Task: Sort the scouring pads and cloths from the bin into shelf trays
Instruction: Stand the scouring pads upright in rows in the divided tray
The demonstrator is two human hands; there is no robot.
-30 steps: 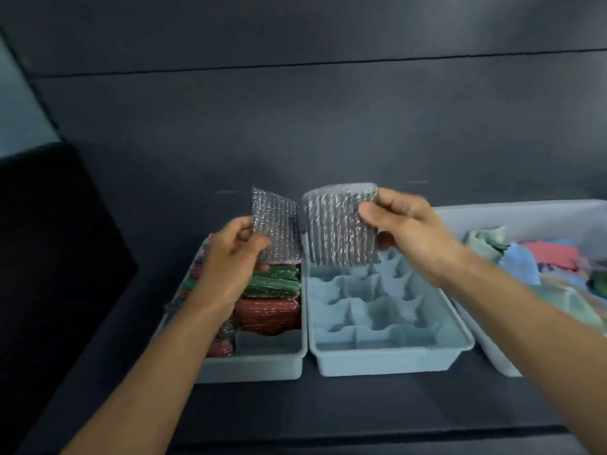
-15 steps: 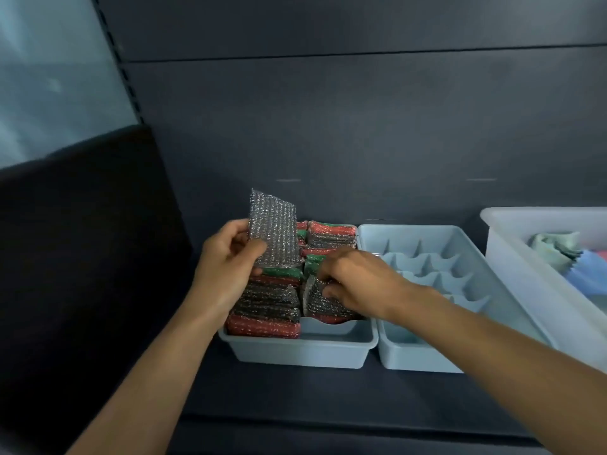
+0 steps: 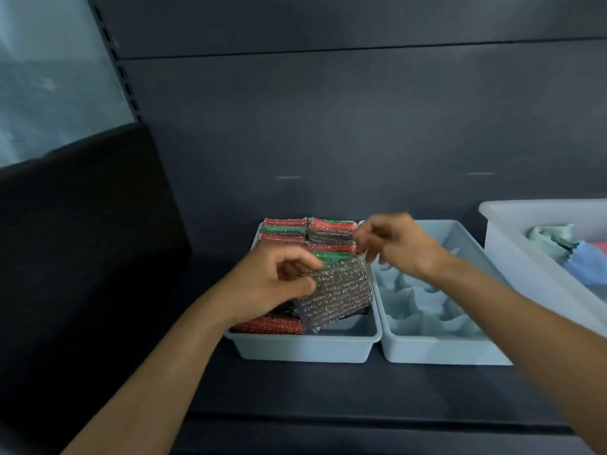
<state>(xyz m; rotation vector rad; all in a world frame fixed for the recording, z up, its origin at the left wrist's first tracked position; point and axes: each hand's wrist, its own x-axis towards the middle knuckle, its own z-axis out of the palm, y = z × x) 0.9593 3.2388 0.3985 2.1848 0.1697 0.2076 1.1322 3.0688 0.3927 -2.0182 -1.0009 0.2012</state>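
My left hand (image 3: 279, 284) is pinching a silver scouring pad (image 3: 338, 295) between thumb and fingers, holding it tilted over the front of the left tray (image 3: 305, 348), which is sitting packed with stacked pads (image 3: 285, 229) in red, green and silver. My right hand (image 3: 394, 249) is hovering at the pad's top right corner, fingers curled but blurred, so I can't tell if it's gripping. The divided tray (image 3: 443, 353) is sitting just beside, and the bin (image 3: 505, 244) with cloths (image 3: 555, 238) is at far right, all on the shelf (image 3: 328, 389).
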